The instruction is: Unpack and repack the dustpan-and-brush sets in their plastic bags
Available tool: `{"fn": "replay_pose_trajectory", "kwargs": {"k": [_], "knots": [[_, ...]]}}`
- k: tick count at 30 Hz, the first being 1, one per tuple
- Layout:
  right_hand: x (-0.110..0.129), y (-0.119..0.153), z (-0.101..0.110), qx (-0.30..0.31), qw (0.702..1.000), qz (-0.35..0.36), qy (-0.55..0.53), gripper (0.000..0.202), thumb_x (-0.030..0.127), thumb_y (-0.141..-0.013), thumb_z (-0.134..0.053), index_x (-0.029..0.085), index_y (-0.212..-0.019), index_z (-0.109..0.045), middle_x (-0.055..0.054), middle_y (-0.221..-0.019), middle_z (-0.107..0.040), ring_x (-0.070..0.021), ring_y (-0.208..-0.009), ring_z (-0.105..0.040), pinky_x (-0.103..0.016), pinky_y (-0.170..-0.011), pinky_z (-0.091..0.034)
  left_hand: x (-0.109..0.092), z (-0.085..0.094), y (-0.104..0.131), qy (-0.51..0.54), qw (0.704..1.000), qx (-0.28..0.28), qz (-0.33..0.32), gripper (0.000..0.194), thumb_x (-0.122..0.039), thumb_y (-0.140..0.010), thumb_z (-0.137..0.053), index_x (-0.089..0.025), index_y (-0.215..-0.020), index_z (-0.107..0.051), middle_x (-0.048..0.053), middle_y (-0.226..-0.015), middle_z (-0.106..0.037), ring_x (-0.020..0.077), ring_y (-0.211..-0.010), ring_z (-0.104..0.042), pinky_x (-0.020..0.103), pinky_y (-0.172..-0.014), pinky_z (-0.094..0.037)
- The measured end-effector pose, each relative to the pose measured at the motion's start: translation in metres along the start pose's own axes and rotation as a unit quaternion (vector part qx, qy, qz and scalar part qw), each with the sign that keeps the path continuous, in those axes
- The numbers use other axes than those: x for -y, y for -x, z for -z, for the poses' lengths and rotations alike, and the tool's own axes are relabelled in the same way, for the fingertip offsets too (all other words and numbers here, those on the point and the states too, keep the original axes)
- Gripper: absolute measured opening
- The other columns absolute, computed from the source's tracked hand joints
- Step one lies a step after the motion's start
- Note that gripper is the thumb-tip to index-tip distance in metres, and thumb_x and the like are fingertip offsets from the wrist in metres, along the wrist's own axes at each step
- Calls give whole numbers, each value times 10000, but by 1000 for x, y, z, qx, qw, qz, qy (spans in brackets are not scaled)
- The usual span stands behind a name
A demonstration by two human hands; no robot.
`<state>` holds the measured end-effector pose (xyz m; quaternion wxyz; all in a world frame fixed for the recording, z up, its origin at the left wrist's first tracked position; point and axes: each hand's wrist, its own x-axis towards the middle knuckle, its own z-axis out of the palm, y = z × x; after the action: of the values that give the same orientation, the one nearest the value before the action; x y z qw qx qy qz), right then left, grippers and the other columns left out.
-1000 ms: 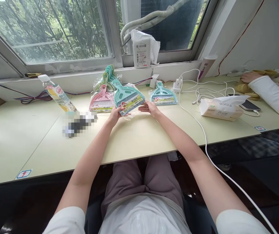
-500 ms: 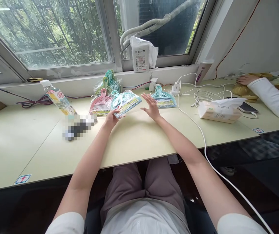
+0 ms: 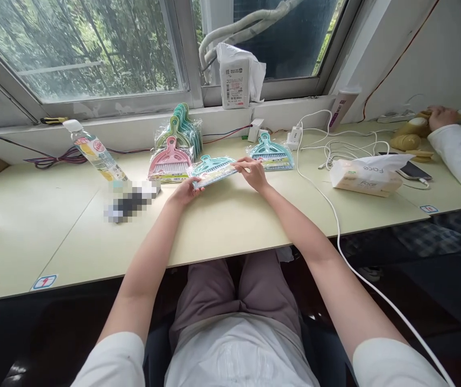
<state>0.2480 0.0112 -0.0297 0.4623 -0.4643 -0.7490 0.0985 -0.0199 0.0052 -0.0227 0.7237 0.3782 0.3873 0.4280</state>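
A teal dustpan and brush set (image 3: 215, 171) in clear wrapping is between my hands, tilted above the table. My left hand (image 3: 188, 192) grips its lower left corner. At its right end, my right hand (image 3: 253, 173) pinches the edge with thumb and fingers. Behind my left hand lies a pink wrapped dustpan set (image 3: 170, 160). Several green and teal sets (image 3: 182, 129) stand stacked behind the pink one. Another teal set (image 3: 271, 152) rests on the table just beyond my right hand.
On the pale table (image 3: 222, 231) a bottle (image 3: 98, 153) leans at the left near a pixelated object (image 3: 131, 204). To the right are a tissue pack (image 3: 365, 176), white cables, a phone (image 3: 411, 170) and a co-worker's hand (image 3: 443, 117). A white package (image 3: 235, 83) stands on the sill.
My right hand has closed from spread fingers onto the right end of the teal set. The set is now tilted flatter. The co-worker's hand has moved right, and the view has shifted slightly.
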Motion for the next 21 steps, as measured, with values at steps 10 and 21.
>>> {"fn": "replay_pose_trajectory", "kwargs": {"k": [10,21], "knots": [[-12,0,-8,-64,998,-25,-7,251,410,-895,-568,272,-949,-771,-50,-1137,-654,-245,-1118,-541,-446,-1099,-343,4,-4,0,-65,992,110,6,402,-133,-803,-594,-80,-1198,-536,165,-909,-734,122,-493,-636,185,-443,-528],[-10,-4,-4,36,926,-228,-297,391,283,-732,-736,293,-1122,-710,5,-1199,-673,-205,-1140,-604,-342,-962,-521,5,-7,-5,-155,983,97,23,467,-172,-742,-664,-124,-1187,-529,136,-912,-734,107,-461,-583,208,-407,-474]]}}
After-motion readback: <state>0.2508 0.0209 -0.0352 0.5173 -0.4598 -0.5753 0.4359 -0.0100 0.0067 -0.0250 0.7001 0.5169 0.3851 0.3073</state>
